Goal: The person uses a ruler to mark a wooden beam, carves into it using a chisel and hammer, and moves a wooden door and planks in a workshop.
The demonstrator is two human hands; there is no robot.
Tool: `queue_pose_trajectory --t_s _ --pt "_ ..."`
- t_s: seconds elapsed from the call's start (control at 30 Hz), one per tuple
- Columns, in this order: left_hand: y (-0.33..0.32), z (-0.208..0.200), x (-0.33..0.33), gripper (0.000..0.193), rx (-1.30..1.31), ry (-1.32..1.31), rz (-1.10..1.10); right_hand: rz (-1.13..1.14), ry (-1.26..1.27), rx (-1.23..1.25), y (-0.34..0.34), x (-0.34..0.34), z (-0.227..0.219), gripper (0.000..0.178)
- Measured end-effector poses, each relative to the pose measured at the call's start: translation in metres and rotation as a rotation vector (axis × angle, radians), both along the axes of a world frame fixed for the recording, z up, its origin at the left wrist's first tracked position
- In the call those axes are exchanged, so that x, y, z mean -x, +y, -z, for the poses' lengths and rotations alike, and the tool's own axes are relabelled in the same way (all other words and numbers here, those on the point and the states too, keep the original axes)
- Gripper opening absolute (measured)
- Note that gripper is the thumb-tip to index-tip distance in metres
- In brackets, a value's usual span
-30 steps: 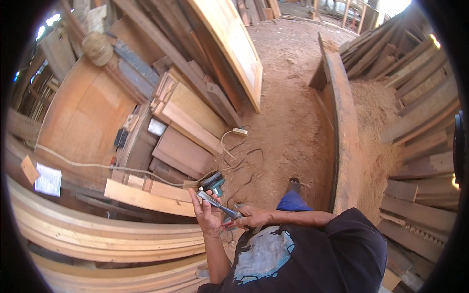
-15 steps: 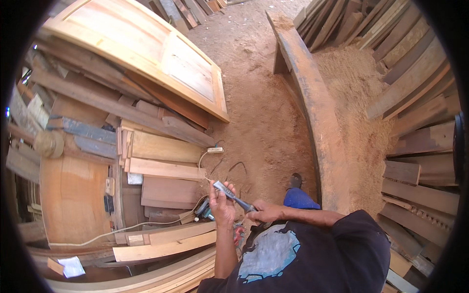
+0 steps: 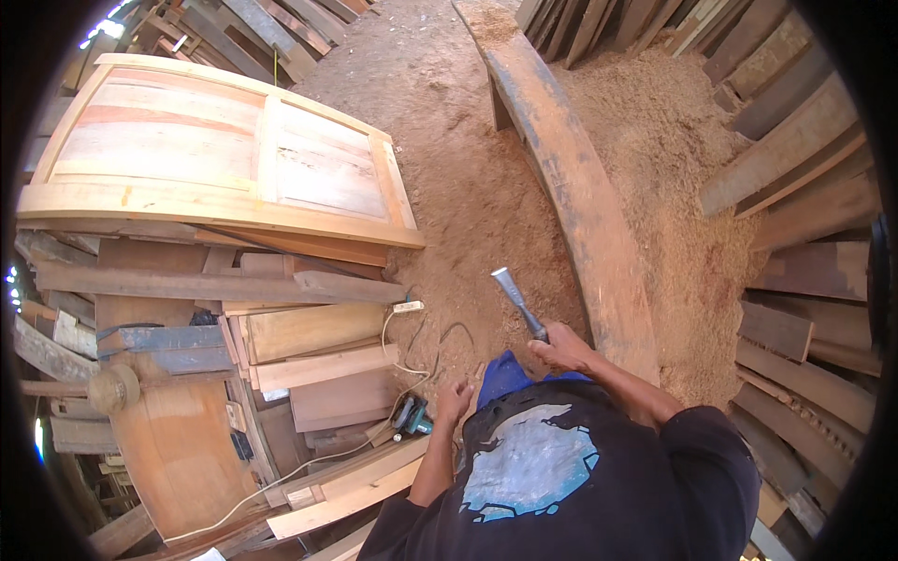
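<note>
My right hand (image 3: 561, 349) is closed round the dark handle of a chisel (image 3: 516, 297). Its flat grey metal blade points up and away to the left, above the dirt floor and apart from the plank bench. My left hand (image 3: 455, 400) is beside my body with its fingers curled in, and I see nothing in it. A teal and black power tool (image 3: 412, 417) lies just left of that hand, among the boards.
A long plank bench (image 3: 585, 187) runs away on the right, with sawdust (image 3: 673, 178) beyond it. A pale panelled door (image 3: 267, 150) lies over stacked timber at left. A white power strip (image 3: 408, 307) and cord lie near the boards (image 3: 318, 332). More planks (image 3: 795, 150) lean at right.
The chisel has moved right and away from my left hand, which was at its blade. My left hand has dropped toward my body and curled. The view has turned somewhat.
</note>
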State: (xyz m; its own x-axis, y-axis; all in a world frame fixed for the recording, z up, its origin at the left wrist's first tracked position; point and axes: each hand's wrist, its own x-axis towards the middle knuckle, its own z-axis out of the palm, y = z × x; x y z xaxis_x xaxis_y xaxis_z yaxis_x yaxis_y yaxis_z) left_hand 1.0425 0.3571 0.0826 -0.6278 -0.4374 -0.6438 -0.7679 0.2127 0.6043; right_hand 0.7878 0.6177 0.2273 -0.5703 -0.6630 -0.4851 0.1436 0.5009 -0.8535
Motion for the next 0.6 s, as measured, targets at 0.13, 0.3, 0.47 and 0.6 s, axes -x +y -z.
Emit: queue_pose_trajectory --t_s 0.13,0.3,0.47,0.6 --pt "-0.033 0.067 -0.068 0.051 0.112 -0.228 0.255 0.033 0.079 -0.1 0.0 0.037 0.013 0.039" --pt "-0.044 0.058 -0.047 0.042 -0.105 -0.415 0.214 0.185 0.038 -0.133 -0.025 0.102 0.033 0.06" --pt "-0.132 0.064 0.055 0.034 -0.133 -0.376 0.228 0.11 0.093 -0.347 -0.073 0.194 0.066 0.069" --pt "-0.24 0.078 0.2 0.028 0.075 -0.241 0.486 -0.044 0.15 -0.565 -0.137 0.265 0.076 0.07"
